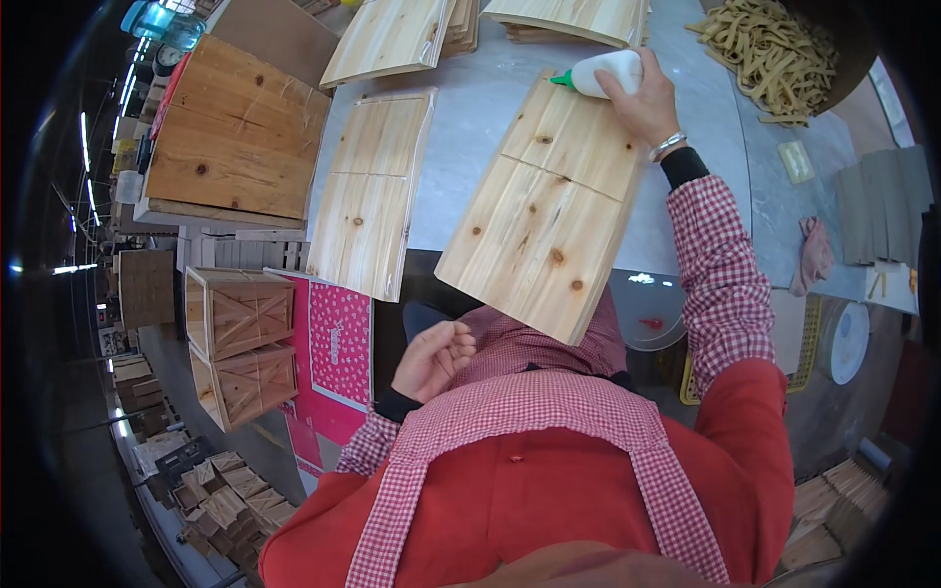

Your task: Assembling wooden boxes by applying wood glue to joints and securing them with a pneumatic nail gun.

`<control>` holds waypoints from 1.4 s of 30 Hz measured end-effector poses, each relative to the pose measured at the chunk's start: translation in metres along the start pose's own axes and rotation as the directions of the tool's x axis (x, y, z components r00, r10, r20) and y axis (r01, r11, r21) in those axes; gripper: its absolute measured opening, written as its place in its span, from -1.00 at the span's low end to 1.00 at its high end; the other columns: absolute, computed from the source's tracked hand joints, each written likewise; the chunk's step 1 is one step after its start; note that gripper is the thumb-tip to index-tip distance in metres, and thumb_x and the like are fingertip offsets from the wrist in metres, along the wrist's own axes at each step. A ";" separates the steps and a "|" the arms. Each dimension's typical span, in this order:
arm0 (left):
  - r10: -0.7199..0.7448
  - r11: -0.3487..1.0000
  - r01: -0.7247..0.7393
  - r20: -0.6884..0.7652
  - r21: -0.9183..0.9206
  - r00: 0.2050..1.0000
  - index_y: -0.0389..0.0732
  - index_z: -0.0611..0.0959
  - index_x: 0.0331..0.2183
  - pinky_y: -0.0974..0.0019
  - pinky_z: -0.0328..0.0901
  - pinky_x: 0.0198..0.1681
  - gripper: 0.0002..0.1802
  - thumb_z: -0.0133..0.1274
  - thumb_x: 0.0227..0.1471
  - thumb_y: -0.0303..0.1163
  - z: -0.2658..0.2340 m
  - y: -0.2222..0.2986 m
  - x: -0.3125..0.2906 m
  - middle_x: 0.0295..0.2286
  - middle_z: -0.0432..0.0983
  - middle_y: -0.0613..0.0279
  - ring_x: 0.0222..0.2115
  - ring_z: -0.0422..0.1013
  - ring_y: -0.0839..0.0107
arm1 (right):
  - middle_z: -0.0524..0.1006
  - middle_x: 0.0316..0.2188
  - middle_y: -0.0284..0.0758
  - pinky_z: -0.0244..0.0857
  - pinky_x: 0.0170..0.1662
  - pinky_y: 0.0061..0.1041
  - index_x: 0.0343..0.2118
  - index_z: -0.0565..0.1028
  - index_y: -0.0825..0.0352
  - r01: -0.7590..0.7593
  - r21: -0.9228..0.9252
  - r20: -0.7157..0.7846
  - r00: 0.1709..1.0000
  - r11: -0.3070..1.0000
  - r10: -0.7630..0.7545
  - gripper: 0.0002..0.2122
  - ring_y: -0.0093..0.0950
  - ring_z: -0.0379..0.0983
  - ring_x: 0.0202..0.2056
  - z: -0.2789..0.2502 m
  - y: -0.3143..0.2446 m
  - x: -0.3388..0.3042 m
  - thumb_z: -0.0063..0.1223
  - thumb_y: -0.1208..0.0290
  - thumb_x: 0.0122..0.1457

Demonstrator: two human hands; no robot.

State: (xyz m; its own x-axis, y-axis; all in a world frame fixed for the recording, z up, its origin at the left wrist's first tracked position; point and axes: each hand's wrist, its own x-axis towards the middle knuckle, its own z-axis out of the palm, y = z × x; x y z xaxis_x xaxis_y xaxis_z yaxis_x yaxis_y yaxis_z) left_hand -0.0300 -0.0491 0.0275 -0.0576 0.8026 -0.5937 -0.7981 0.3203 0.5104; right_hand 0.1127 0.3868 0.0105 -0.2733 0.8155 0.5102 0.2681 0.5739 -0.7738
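Note:
My right hand (647, 103) grips a white squeeze bottle (610, 71) with a green nozzle. The bottle lies tilted almost flat, its tip over the far left corner of a pale knotty wooden panel (549, 216). That panel has a groove across it, and its near end juts past the table edge toward me. My left hand (436, 358) hovers near my apron, left of the panel's near end, with fingers curled in; whether anything is inside them I cannot make out. Left of the panel lies a second grooved wooden panel (368, 186) with a shiny strip along its right side.
Stacked panels (392, 34) and another stack (573, 20) stand at the table's far side. Pale strips (769, 59) heap up at the far right, near a pink cloth (814, 255). A large wooden box (235, 132) stands left; crates (240, 314) sit below it.

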 end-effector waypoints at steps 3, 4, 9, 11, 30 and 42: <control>0.000 1.000 0.000 -0.051 0.000 0.999 -0.32 0.41 -0.03 0.27 0.37 -0.04 -0.60 -0.13 0.23 -0.22 0.000 -0.020 0.012 -0.15 0.47 0.03 -0.10 0.42 0.29 | 0.57 -0.39 -0.14 0.42 -0.28 -0.37 -0.19 0.39 0.32 0.114 -0.045 0.068 0.991 0.992 -0.111 -0.57 -0.24 0.55 -0.36 -0.010 0.001 0.007 0.28 0.19 -0.05; -0.010 1.000 0.009 -0.066 -0.005 0.998 -0.32 0.39 0.00 0.23 0.34 0.01 -0.58 -0.14 0.23 -0.22 0.001 -0.025 0.018 -0.11 0.45 -0.01 -0.03 0.39 0.25 | 0.57 -0.39 -0.14 0.42 -0.28 -0.37 -0.19 0.39 0.32 0.096 -0.049 0.084 0.992 0.994 -0.092 -0.57 -0.24 0.55 -0.36 -0.017 0.001 0.008 0.28 0.19 -0.05; -0.005 0.995 0.011 0.059 -0.100 0.998 -0.31 0.31 0.07 0.08 0.19 0.15 -0.51 -0.18 0.25 -0.18 0.005 -0.024 0.046 -0.01 0.36 -0.04 0.09 0.25 0.16 | 0.56 -0.41 -0.17 0.41 -0.30 -0.42 -0.19 0.40 0.32 0.172 -0.122 0.133 0.979 0.978 -0.155 -0.62 -0.29 0.55 -0.38 -0.070 0.005 0.001 0.24 0.22 0.01; 0.013 0.987 0.004 0.107 -0.161 0.994 -0.31 0.29 0.09 0.04 0.15 0.17 -0.50 -0.21 0.25 -0.17 0.007 -0.025 0.055 0.03 0.32 -0.04 0.10 0.23 0.13 | 0.56 -0.45 -0.15 0.42 -0.32 -0.37 -0.19 0.40 0.31 0.157 -0.156 0.116 0.983 0.975 -0.140 -0.61 -0.25 0.55 -0.40 -0.093 0.008 -0.007 0.25 0.22 -0.01; 0.063 0.985 -0.028 0.203 -0.172 0.977 -0.31 0.21 0.14 0.09 0.18 0.17 -0.45 -0.07 0.18 -0.34 0.029 -0.036 0.087 0.07 0.29 0.02 0.08 0.27 0.21 | 0.55 -0.45 -0.18 0.40 -0.34 -0.38 -0.24 0.40 0.37 -0.002 0.127 0.088 0.996 0.992 -0.009 -0.59 -0.28 0.54 -0.41 -0.004 -0.072 -0.101 0.30 0.23 -0.06; 0.069 0.976 -0.022 0.208 -0.218 0.976 -0.31 0.19 0.14 0.09 0.19 0.17 -0.44 -0.05 0.17 -0.38 0.032 -0.038 0.087 0.08 0.28 0.01 0.09 0.26 0.20 | 0.54 -0.46 -0.14 0.41 -0.36 -0.38 -0.21 0.40 0.33 0.195 -0.011 0.202 0.961 0.981 -0.188 -0.63 -0.23 0.54 -0.41 -0.061 -0.072 -0.099 0.27 0.32 -0.04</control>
State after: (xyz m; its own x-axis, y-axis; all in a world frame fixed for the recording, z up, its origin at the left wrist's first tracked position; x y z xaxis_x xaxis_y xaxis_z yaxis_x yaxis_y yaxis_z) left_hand 0.0148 0.0245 -0.0237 0.0137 0.9097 -0.4151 -0.9082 0.1850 0.3754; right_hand 0.1771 0.2696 0.0386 -0.4999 0.6605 0.5602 0.2195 0.7223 -0.6558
